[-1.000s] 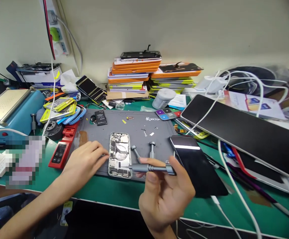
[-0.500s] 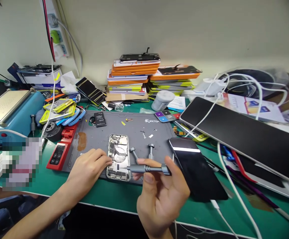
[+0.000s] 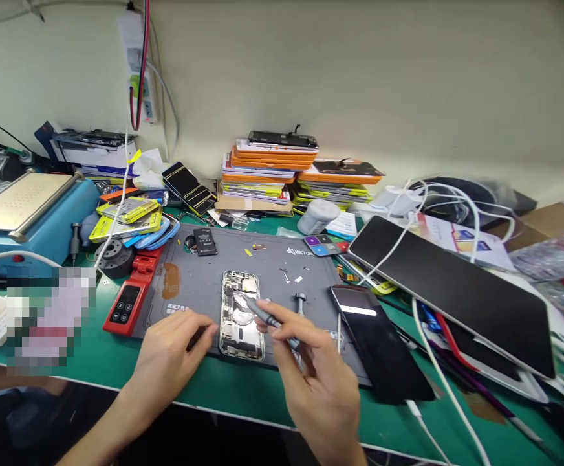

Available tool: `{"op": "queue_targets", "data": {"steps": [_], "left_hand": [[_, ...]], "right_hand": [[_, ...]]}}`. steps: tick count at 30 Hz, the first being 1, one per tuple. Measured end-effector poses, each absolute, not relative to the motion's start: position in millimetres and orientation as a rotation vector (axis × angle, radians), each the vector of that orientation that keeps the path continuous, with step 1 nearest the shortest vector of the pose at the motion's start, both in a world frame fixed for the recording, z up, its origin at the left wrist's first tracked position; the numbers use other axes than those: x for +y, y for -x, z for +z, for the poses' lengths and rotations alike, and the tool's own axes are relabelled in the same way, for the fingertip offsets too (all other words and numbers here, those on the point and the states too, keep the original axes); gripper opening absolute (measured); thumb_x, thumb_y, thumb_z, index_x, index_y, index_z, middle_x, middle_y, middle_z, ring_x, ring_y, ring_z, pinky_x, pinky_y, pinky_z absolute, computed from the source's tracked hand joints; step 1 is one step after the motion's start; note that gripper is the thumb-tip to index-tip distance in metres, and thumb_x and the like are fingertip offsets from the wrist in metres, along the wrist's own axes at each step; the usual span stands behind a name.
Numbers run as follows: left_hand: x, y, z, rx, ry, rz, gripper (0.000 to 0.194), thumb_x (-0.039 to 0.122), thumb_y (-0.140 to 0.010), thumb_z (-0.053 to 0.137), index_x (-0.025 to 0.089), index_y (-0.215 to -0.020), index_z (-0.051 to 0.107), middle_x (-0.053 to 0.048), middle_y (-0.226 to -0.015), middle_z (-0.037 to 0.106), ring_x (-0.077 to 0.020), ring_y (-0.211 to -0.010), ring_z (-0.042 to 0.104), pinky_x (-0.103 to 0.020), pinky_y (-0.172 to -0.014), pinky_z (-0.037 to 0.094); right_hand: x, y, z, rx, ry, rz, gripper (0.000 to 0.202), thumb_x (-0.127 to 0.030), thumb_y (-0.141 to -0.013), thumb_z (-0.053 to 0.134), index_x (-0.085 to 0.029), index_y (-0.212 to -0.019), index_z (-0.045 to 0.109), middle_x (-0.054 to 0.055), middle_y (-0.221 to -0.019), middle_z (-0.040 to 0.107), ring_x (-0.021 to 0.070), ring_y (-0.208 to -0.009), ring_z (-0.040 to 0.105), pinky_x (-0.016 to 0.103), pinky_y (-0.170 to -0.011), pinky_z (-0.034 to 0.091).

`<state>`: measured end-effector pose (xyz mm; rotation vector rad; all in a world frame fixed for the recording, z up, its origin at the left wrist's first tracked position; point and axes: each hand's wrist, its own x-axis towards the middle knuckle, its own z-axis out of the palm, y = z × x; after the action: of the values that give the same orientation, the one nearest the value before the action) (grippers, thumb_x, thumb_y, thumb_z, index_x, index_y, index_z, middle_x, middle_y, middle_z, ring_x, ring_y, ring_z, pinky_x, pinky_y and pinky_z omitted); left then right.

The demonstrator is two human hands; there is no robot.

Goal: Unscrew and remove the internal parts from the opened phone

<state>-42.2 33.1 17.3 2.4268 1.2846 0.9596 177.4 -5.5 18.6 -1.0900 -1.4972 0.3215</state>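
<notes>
Smooth green tabletop (image 3: 233,401) with a pale near edge; on top, a flat, matt grey mat (image 3: 199,281) with scuffed brown patches on the left; near the mat's near edge, right of centre, an opened phone (image 3: 238,331), long and round-cornered; pale metal rim, dark boards down the left, a light round patch mid-body, silvery plates, a darker strip at the near end; over the far half, the thin tip of a ridged grey screwdriver (image 3: 261,313), slantwise, clamped between thumb and fingers of the right hand (image 3: 318,369); cannot tell about contact at the tip; just left of the phone, the left hand (image 3: 175,353), curled, thumb and forefinger close; cannot tell about anything pinched there; farther left, a flat black battery (image 3: 206,242); to the right, a glossy dark tablet (image 3: 383,343).
</notes>
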Motion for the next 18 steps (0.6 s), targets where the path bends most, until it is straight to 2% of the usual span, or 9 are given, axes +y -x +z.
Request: {"op": "queue_targets", "data": {"steps": [1,4,8,12,18], "left_hand": [[31.8,42.9,15.3,1.274,-2.413,0.929,0.031,0.034,-0.118,0.052,0.022,-0.095,0.069,0.002,-0.082,0.073,-0.0158,-0.074,0.069,-0.030,-0.073,0.051],[31.4,44.1,10.9,1.256,-2.403,0.848,0.036,0.035,-0.118,0.050,0.022,-0.088,0.065,0.003,-0.075,0.067,-0.0161,-0.067,0.065,-0.030,-0.067,0.048],[32.7,43.8,7.3,1.294,-2.500,0.899,0.037,0.032,-0.117,0.048,0.022,-0.083,0.058,0.002,-0.072,0.064,-0.0183,-0.065,0.062,-0.033,-0.065,0.045],[31.8,42.7,2.0,1.267,-2.536,0.969,0.035,0.028,-0.117,0.047,0.023,-0.083,0.057,0.002,-0.072,0.065,-0.0187,-0.065,0.061,-0.033,-0.066,0.045],[29.5,40.8,-2.5,1.274,-2.469,0.992,0.036,0.029,-0.118,0.046,0.023,-0.085,0.058,0.002,-0.074,0.066,-0.0185,-0.067,0.062,-0.033,-0.069,0.047]], "right_hand": [[-1.2,-181.3,26.2,-1.608,1.093,0.326,0.025,-0.002,-0.101,0.062,-0.025,-0.111,0.066,0.008,-0.133,0.082,0.0226,-0.120,0.082,0.036,-0.100,0.072],[21.7,-185.1,47.0,-1.885,1.076,0.363,0.026,-0.004,-0.103,0.058,-0.027,-0.113,0.068,0.006,-0.141,0.080,0.0222,-0.129,0.079,0.038,-0.107,0.068],[65.4,-172.7,53.9,-1.853,1.090,0.752,0.021,-0.009,-0.101,0.055,-0.026,-0.104,0.067,0.007,-0.137,0.082,0.0233,-0.132,0.077,0.041,-0.103,0.069],[95.1,-158.1,42.5,-1.734,1.078,0.969,0.015,-0.015,-0.099,0.054,-0.024,-0.098,0.066,0.008,-0.125,0.085,0.0227,-0.129,0.079,0.041,-0.102,0.067],[102.2,-153.4,30.7,-1.671,1.088,1.013,0.010,-0.028,-0.103,0.060,-0.023,-0.098,0.067,0.012,-0.129,0.083,0.0233,-0.121,0.081,0.043,-0.103,0.067]]}}
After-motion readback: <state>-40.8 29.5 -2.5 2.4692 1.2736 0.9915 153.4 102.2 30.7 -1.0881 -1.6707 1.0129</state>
